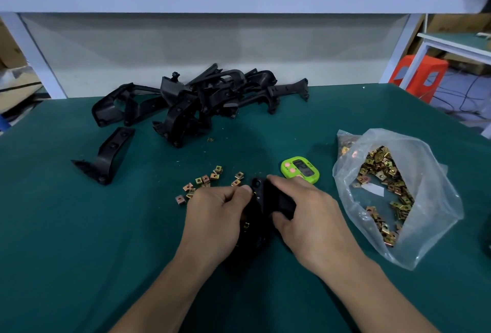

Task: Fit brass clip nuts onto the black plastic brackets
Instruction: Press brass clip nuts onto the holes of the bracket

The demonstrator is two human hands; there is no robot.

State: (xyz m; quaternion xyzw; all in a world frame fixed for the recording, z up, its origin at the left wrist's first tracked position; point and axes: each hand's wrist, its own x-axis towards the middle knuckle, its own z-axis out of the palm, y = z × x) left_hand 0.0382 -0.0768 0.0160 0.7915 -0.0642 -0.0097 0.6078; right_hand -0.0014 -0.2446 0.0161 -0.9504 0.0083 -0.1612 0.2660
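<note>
Both hands together on one bracket [261, 199] above mat: right hand [305, 215] grips it, left hand [218, 213] pinches nut at edge. Advice: hold bracket steady, push nut straight until seated. Spare nuts [204, 182] just beside.

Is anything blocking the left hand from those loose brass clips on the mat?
Nothing visible does. The loose brass clip nuts lie on open green mat just beyond the left hand, which grips the black bracket. The green timer sits behind the right hand.
</note>
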